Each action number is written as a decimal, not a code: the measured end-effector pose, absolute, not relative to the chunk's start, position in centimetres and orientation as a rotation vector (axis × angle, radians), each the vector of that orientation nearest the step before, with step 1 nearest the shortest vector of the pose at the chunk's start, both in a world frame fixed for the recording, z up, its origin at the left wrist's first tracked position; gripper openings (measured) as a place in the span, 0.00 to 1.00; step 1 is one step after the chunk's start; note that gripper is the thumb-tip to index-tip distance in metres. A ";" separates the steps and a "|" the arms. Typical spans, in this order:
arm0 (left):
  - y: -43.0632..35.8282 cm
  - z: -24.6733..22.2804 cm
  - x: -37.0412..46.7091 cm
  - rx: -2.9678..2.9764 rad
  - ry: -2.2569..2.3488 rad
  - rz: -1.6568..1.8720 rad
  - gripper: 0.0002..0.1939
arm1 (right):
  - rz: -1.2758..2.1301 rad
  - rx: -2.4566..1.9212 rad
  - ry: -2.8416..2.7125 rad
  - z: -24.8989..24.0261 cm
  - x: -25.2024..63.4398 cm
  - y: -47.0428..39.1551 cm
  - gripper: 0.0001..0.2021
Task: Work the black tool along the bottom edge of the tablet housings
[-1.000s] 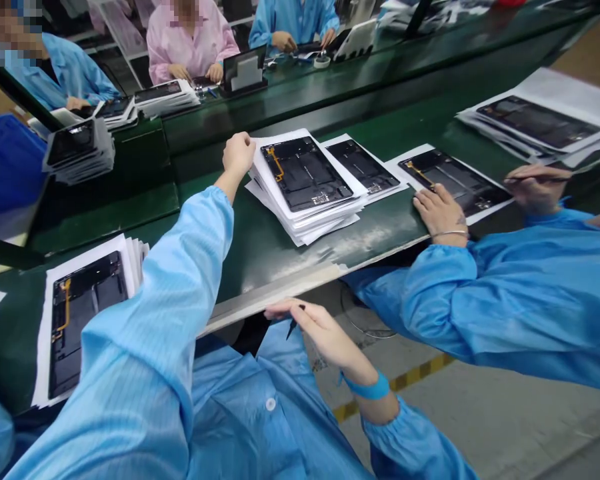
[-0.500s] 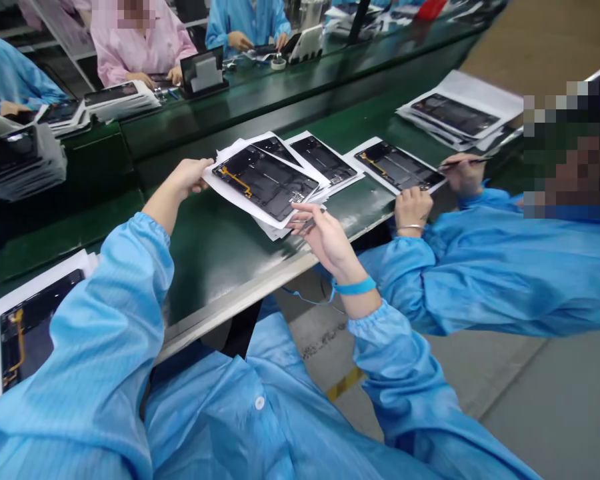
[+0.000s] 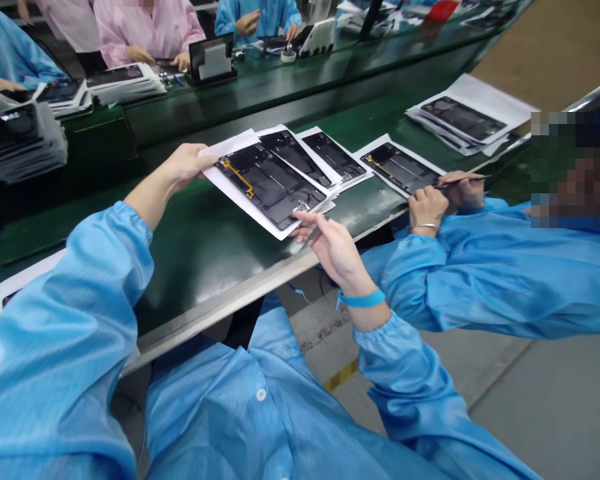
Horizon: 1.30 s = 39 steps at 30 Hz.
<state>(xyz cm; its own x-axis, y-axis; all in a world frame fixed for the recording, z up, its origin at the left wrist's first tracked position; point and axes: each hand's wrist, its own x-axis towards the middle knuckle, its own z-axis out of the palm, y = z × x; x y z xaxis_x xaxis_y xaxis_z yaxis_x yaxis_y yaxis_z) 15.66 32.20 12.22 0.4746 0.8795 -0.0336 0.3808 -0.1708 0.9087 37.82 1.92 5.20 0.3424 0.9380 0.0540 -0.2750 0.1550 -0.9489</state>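
Panel [image 3: 280, 190] on white sheet [image 3: 230, 185], left hand [image 3: 185, 163] pinching sheet's corner, right hand [image 3: 337, 250] fingers at panel's near corner, can't tell if gripping.

Panel [image 3: 273, 185] laid on paper sheet [image 3: 230, 187], between left hand [image 3: 185, 163] and right hand [image 3: 337, 252] (panel stack [image 3: 300, 157] placed behind, rightward, on bench [image 3: 195, 267])

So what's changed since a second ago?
The left hand has drawn the top black panel, on its white sheet, off the stack, leftward and closer in. The right hand has come up to the panel's near right end. The co-worker's panel still lies on the green table.
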 end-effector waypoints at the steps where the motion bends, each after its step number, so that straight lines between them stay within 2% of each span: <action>1: 32.0 12.3 15.1 1.758 1.059 0.652 0.31 | 1.035 -1.052 -0.789 5.3 37.1 1.3 0.25; 6: 29.6 13.1 9.6 1.737 0.989 0.619 0.45 | 1.142 -1.012 -0.738 5.3 32.2 -2.0 0.22; 11: 27.1 12.6 1.6 1.726 1.120 0.414 0.46 | 1.524 -0.936 -0.756 3.1 25.0 -4.1 0.28; 14: 27.1 11.6 -1.5 1.762 1.230 0.239 0.39 | 1.712 -0.871 -0.684 1.0 21.1 -4.1 0.29; 18: 28.2 10.5 -3.0 1.922 1.408 0.050 0.16 | 1.974 -0.797 -0.747 -0.1 20.1 -3.3 0.30; 20: 27.5 10.1 -3.3 1.997 1.473 0.066 0.13 | 2.105 -0.781 -0.927 0.4 21.6 -2.7 0.32; 21: 26.3 9.9 -3.4 2.041 1.480 0.108 0.15 | 2.123 -0.790 -1.045 0.8 22.6 -2.4 0.32; 24: 19.2 9.7 -3.0 2.387 1.337 0.267 0.19 | 1.844 -0.909 -1.336 2.3 25.9 -1.2 0.31; 27: 9.9 9.0 -1.7 2.812 1.123 0.226 0.13 | 1.369 -1.095 -1.388 3.0 27.6 0.4 0.31; 29: 5.1 7.8 -0.9 2.953 1.030 0.250 0.10 | 1.172 -1.188 -1.378 2.9 27.5 1.3 0.30; 35: 0.8 2.2 -0.1 2.821 1.211 0.539 0.09 | 1.022 -1.266 -1.392 1.4 26.1 2.1 0.25; 39: 0.4 0.8 0.2 2.737 1.246 0.756 0.09 | 0.960 -1.275 -1.353 0.7 26.1 1.6 0.23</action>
